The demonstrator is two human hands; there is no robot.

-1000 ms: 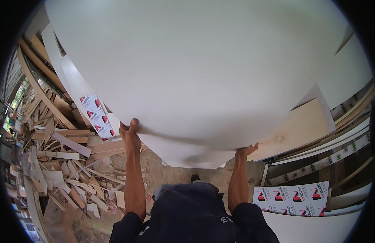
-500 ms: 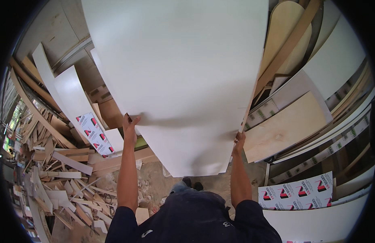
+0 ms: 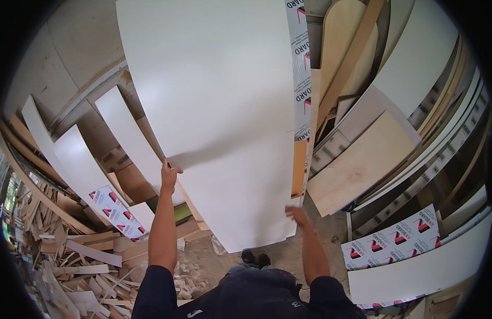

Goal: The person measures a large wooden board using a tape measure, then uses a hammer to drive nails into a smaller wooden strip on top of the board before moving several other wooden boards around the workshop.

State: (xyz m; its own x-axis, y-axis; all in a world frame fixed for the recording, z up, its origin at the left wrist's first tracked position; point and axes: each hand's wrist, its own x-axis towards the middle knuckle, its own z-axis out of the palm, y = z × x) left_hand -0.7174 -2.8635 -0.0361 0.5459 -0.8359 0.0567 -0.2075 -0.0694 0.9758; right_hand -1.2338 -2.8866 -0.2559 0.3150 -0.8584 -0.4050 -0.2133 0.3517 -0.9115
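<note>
A large white board (image 3: 225,106) stands upright in front of me, its lower end near my feet. My left hand (image 3: 170,174) is closed on its left edge, the thumb lying over the white face. Low at the board's right edge is my right hand (image 3: 298,215), smeared by motion; whether its fingers touch the board I cannot tell. Behind the right edge, a printed grey board (image 3: 302,69) and a strip of orange-brown board (image 3: 299,167) show.
Narrow white panels (image 3: 86,165) lean on the left above a heap of wood offcuts (image 3: 86,276). To the right stand a plywood piece (image 3: 363,165), more stacked sheets, a printed board (image 3: 392,239) and a curved white panel (image 3: 416,271).
The white board's right edge has shifted left, uncovering the printed board behind it. My right hand has come off that edge and moved down and left; my left hand stays on the left edge.
</note>
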